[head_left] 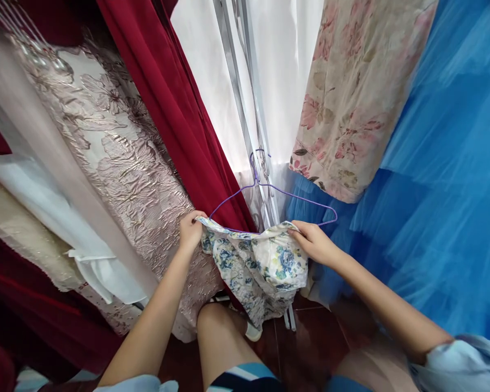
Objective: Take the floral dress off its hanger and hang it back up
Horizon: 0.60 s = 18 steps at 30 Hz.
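A white garment with blue and yellow flowers (283,258) is stretched between my two hands, its lower part hanging down in front of my knees. My left hand (191,231) pinches its upper left corner. At the upper right edge, my right hand (313,241) grips the cloth between thumb and fingers. A purple wire hanger (298,197) stands upright behind the garment's top edge. The hanger's bottom bar runs along that edge, partly hidden by the cloth. Its hook is up by the metal poles, and I cannot tell whether it hangs on them.
Metal poles (239,92) rise behind the hanger before a white curtain (286,65). On the left hang a dark red cloth (163,98) and a pink embossed dress (134,163). A pink-flowered dress (351,103) and blue tulle (445,207) hang on the right. The floor (318,332) is dark red tile.
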Available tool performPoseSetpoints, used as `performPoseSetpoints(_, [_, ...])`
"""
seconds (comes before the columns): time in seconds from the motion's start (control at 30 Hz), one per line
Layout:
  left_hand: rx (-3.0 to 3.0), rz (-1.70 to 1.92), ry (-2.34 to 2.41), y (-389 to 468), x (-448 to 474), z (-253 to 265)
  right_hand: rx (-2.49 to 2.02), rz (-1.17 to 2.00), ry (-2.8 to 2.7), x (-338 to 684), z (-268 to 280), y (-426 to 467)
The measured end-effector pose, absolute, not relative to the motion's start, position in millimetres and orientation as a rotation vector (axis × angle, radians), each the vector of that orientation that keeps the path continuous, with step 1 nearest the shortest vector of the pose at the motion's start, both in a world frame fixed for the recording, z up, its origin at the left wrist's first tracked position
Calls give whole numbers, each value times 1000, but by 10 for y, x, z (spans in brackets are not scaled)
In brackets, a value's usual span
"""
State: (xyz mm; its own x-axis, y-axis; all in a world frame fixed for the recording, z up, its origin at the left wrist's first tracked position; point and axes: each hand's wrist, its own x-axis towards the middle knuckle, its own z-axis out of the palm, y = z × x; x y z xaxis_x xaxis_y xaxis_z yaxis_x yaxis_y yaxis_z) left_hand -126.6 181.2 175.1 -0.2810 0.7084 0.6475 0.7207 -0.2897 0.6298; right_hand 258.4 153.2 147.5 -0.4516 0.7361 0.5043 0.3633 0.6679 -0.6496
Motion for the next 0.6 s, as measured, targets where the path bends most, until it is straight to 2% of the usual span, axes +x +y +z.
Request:
performPoseSetpoints(0.2, [-1880,-1750,-1819,1906,-1133,1911,-891,557,-2057,2594,1507,1483])
performPoseSetpoints(0.4, [-1805,-1931,-1773,2102,-1095,1826,-884,528,-2059,2611,1548,1443])
performPoseSetpoints(0.6, [-2048,-1855,-1497,2055,-792,1969,-879,554,-2016,2519,1473,1421])
